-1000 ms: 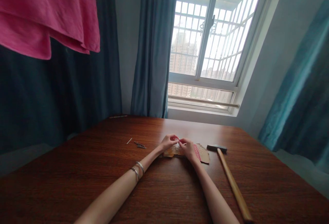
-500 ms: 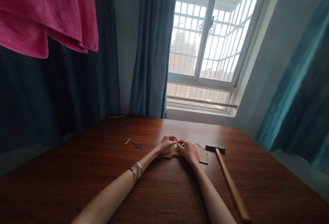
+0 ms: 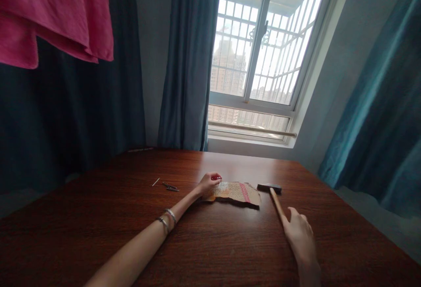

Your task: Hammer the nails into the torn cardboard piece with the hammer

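My left hand (image 3: 209,183) is closed in a pinch above the left end of a torn piece of cardboard (image 3: 234,192). What the fingertips hold is too small to make out; some red shows there. The cardboard is speckled with many small dark marks and has a pink band near its right end. My right hand (image 3: 300,234) is over the wooden handle of a hammer (image 3: 276,204), thumb and index finger apart on either side of it. The hammer lies on the table, its dark head to the right of the cardboard. Part of the handle is hidden under this hand.
Left of the cardboard, small dark metal pieces (image 3: 171,187) and a thin light stick (image 3: 155,181) lie on the brown wooden table (image 3: 210,243). A pink cloth (image 3: 66,15) hangs at upper left. Behind are blue curtains (image 3: 186,67) and a barred window (image 3: 253,59).
My right hand has left the cardboard and moved right and towards me, onto the hammer handle. The left hand stays pinched at the cardboard. The view has shifted slightly.
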Motion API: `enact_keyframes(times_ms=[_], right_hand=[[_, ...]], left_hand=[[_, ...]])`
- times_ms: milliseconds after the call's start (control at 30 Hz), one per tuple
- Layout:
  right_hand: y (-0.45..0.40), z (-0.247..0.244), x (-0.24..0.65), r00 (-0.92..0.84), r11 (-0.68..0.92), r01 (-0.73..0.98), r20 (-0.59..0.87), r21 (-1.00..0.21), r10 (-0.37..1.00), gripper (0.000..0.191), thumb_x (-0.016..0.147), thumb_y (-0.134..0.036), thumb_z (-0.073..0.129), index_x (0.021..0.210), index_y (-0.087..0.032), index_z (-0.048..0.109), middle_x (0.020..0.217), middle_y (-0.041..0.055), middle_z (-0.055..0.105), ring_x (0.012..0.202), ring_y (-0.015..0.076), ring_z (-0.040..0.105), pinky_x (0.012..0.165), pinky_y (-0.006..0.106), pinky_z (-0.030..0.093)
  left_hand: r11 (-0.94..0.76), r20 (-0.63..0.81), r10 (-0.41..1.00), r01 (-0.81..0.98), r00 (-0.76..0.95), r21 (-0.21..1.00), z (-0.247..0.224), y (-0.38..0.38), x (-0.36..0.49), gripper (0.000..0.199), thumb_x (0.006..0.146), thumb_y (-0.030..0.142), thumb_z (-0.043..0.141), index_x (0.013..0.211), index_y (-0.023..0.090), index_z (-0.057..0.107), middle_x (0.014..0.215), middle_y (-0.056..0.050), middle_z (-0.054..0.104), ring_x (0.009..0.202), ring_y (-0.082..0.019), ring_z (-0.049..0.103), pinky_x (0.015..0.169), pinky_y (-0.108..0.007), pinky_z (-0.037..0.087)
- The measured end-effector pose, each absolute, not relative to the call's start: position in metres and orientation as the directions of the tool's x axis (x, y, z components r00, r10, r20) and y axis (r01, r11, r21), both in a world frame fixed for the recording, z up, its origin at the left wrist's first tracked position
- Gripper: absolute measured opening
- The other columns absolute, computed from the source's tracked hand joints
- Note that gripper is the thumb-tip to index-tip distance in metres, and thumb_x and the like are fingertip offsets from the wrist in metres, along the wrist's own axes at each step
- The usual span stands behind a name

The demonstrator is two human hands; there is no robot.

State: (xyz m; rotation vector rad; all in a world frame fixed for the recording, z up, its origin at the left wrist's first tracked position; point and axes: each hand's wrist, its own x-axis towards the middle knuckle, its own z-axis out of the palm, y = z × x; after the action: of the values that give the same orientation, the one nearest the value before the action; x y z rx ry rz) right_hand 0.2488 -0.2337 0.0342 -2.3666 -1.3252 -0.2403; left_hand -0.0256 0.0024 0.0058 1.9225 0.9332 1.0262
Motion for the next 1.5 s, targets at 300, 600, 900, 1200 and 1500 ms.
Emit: enact_keyframes(times_ms=[300,600,900,1200,1500], right_hand=[[-0.274,0.005,0.233,0.46,-0.508,0.861,0.398,0.016,0.794,0.033,0.088,-0.038,0.035,0.095,-0.02,0.062,0.076,0.013,0.064,0.068,0.0257,0.065,0.053,0.03,0.045],[-0.27,0.024,0.243,0.607,-0.384,0.704,0.225,-0.597,0.762,0.034,0.078,-0.05,0.044,0.085,-0.023,0.064,0.071,0.0115,0.069,0.066,0.0276,0.064,0.055,0.033,0.044],[-0.263,0.068,0.174,0.269,-0.015,-0.298,-0.099,-0.955,0.958,0.036,0.056,-0.041,0.075,0.072,-0.015,0.057,0.055,-0.0056,0.048,0.036,0.0011,0.03,0.031,0.014,0.018],[-0.253,0.078,0.128,0.117,-0.072,-0.356,-0.121,-0.932,0.986,0.037,0.063,-0.047,0.069,0.072,-0.016,0.051,0.055,-0.006,0.048,0.033,-0.0006,0.028,0.03,0.013,0.016],[-0.245,0.079,0.119,0.111,-0.046,-0.225,-0.072,-0.973,0.991,0.033,0.068,-0.046,0.064,0.073,-0.016,0.051,0.054,-0.0069,0.044,0.034,0.0004,0.03,0.031,0.014,0.016]], left_hand=[[-0.466,0.343,0.838,0.229,0.425,0.855,0.003,0.003,-0.027,0.025,0.067,0.034,0.059,0.078,0.012,0.066,0.072,-0.005,0.065,0.068,-0.015,0.058,0.062,-0.024,0.043],[-0.459,0.338,0.852,0.261,0.399,0.849,0.002,0.003,-0.027,0.024,0.066,0.034,0.06,0.076,0.013,0.066,0.069,-0.004,0.065,0.066,-0.015,0.058,0.061,-0.024,0.042],[-0.465,0.34,0.841,0.241,0.422,0.852,-0.002,0.007,-0.026,0.022,0.066,0.028,0.058,0.077,0.011,0.065,0.071,-0.005,0.066,0.068,-0.015,0.058,0.062,-0.023,0.042],[-0.477,0.344,0.835,0.255,0.429,0.841,-0.005,0.007,-0.026,0.021,0.067,0.029,0.059,0.077,0.012,0.065,0.072,-0.005,0.065,0.067,-0.015,0.058,0.062,-0.023,0.042],[-0.477,0.339,0.836,0.265,0.431,0.838,0.002,0.002,-0.027,0.023,0.067,0.031,0.06,0.076,0.011,0.065,0.07,-0.004,0.064,0.067,-0.015,0.057,0.061,-0.023,0.041]])
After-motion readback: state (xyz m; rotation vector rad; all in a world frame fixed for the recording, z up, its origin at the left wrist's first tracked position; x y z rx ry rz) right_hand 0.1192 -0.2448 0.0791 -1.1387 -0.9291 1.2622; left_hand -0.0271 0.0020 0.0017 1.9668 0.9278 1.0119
